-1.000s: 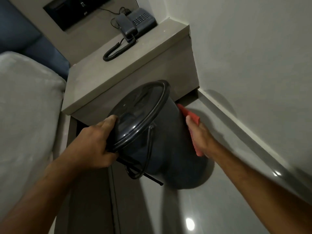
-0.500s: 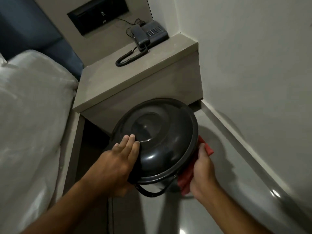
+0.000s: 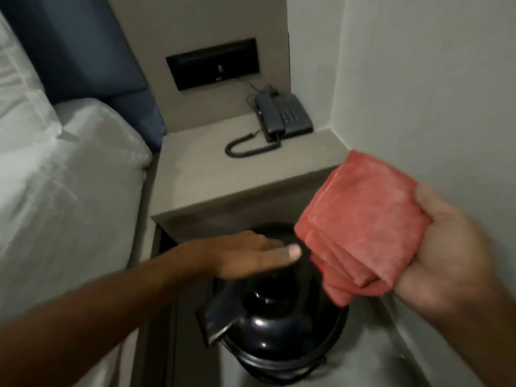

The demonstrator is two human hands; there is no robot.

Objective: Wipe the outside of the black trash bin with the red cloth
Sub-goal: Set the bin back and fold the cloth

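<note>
While right hand (image 3: pixel 446 255) grips folded fuzzy red cloth (image 3: pixel 360 222).

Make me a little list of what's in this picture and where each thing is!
bin: round black plastic trash bin with domed lid, upright on the floor in front of the nightstand
cloth: folded red microfibre cloth, held up in the air, off the bin
right hand: gripping the cloth
left hand: open and flat above the lid
nightstand: grey bedside shelf
phone: dark corded telephone, on the shelf
bed: white bedding, at left
</note>
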